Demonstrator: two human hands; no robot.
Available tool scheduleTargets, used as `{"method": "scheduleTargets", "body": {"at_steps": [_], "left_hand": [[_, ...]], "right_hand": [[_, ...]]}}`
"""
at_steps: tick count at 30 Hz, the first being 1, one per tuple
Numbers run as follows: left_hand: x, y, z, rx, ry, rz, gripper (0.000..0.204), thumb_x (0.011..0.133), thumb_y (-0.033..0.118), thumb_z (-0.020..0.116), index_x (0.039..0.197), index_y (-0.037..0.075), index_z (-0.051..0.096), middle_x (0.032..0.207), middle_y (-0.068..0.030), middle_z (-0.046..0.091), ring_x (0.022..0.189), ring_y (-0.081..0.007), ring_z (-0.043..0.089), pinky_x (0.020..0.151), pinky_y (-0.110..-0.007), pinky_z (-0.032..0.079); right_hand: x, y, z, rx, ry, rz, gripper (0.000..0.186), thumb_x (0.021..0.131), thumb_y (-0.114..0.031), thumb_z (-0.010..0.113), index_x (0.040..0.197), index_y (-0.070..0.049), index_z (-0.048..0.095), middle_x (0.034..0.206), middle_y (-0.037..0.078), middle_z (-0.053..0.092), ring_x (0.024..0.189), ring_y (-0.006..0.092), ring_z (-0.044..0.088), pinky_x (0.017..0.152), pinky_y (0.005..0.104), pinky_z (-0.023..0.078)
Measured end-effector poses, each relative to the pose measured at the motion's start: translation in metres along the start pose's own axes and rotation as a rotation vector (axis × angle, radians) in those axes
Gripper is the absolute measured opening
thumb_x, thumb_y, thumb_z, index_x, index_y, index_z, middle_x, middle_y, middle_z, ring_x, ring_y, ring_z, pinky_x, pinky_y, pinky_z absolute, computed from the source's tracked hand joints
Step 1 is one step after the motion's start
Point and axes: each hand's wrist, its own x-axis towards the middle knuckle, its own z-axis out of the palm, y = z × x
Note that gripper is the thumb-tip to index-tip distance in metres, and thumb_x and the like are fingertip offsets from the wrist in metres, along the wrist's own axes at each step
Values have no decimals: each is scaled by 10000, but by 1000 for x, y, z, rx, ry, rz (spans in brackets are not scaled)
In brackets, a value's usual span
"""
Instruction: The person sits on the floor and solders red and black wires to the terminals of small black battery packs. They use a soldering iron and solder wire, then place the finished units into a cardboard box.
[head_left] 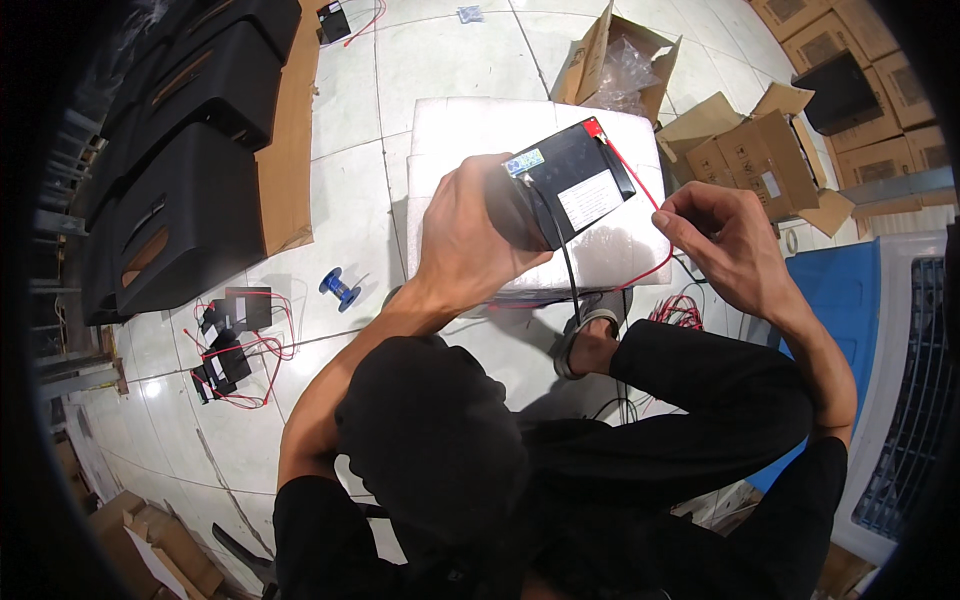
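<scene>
My left hand [468, 228] grips a black rectangular battery [578, 180] with a white label, holding it tilted above a white foam block [480, 125]. A red wire [632, 172] runs from the battery's red terminal at the top corner to my right hand [722, 235], which pinches it between fingers and thumb. A black wire [568, 262] hangs down from the battery's other terminal toward my foot.
Black moulded housings [190, 120] lie stacked at the left on cardboard. Small black parts with red wires [235, 345] and a blue spool [339, 289] lie on the tiled floor. Open cardboard boxes [740, 150] stand at the right, beside a blue-and-white crate [880, 330].
</scene>
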Motion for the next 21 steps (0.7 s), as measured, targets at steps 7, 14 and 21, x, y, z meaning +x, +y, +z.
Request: {"method": "scheduleTargets", "body": {"at_steps": [7, 14, 21], "left_hand": [[-2, -1, 2, 35, 59, 61, 766, 578, 204, 908, 1208, 33, 508, 1113, -162, 617, 1048, -382, 596, 916, -452, 485], [2, -8, 10, 162, 151, 612, 692, 593, 159, 847, 1188, 14, 524, 1137, -160, 604, 1024, -348, 621, 896, -463, 483], [-1, -11, 14, 286, 194, 592, 703, 586, 275, 797, 1165, -12, 523, 1119, -165, 594, 1000, -336, 626, 991, -496, 448]], "right_hand": [[2, -8, 8, 42, 161, -148, 258, 919, -214, 709, 894, 43, 692, 696, 81, 645, 633, 107, 573, 559, 276, 464], [-12, -21, 30, -161, -155, -562, 322, 907, -304, 713, 827, 7, 693, 690, 173, 655, 560, 292, 650, 515, 363, 499], [-20, -34, 28, -118, -158, -140, 214, 910, -89, 681, 767, 48, 600, 601, 105, 511, 540, 171, 456, 530, 322, 391]]}}
